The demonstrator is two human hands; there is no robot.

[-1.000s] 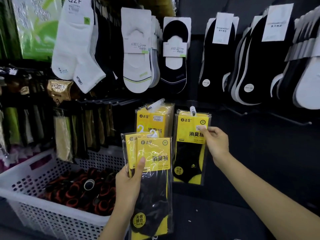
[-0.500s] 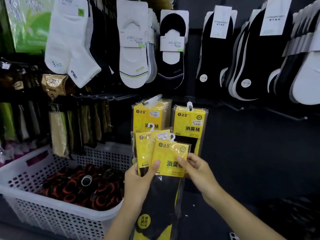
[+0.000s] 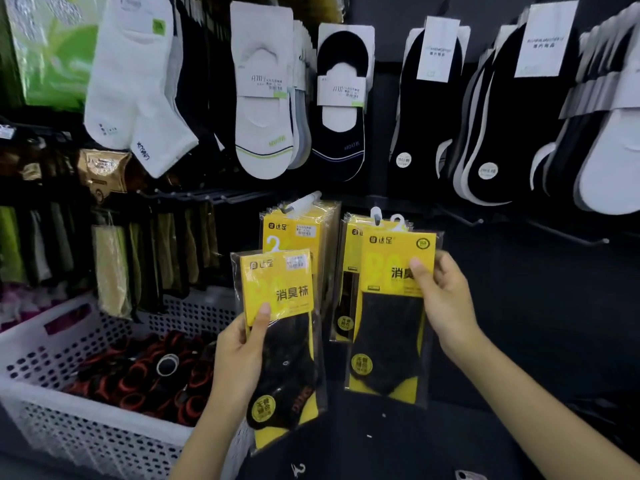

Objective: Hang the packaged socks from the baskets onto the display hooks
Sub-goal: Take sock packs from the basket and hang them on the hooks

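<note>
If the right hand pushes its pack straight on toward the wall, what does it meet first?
Most likely the yellow pack already hanging on the hook right behind it. The right hand holds its sock pack overlapping that one, plastic hanger near the hook tip. Depth between them is unclear.

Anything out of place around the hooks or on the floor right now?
Yes: a loose white hanger hook lies on the dark floor below the pack in the left hand, detached from any pack. Another small white scrap lies further right. The hung packs look straight.
</note>
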